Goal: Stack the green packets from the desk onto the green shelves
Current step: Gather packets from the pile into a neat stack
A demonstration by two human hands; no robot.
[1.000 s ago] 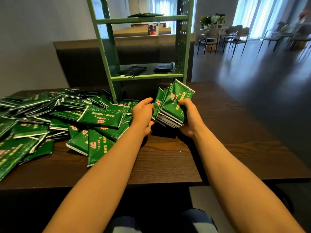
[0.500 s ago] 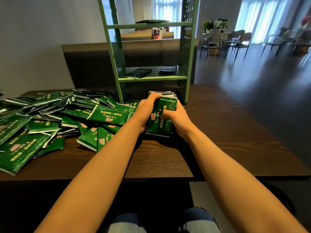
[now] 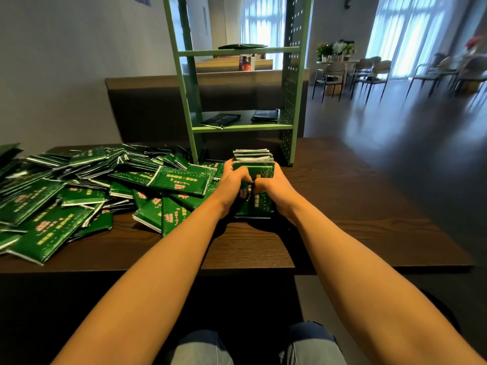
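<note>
Looking down on a dark wooden worktop [image 3: 342,206], bare on its right part. Standing at the far side of it, the green shelves [image 3: 242,127], upright, with green posts and a perforated panel on the right side.

Covering the left part of the worktop, a big loose heap of green packets [image 3: 79,185], lying flat and overlapping in all directions, reaching from the left border almost up to the left hand. Far behind on the right, several chairs [image 3: 369,72] near bright windows.

Held in the middle, just in front of the shelves, a bundle of green packets [image 3: 254,164], standing upright on the short edge. Lower end touching the worktop or just above it; cannot tell which.

Gripping the bundle from both sides: left hand [image 3: 232,180] on the left side, right hand [image 3: 271,188] on the right side. Fingers of both curled round onto the near face, almost meeting at its middle.

Lying on the lower shelf, well apart, two dark flat packets: left packet [image 3: 220,119] and right packet [image 3: 264,115]. Lying on the upper shelf, one more flat top packet [image 3: 242,46]. Smallest, white flowers [image 3: 336,50] on a far table.
</note>
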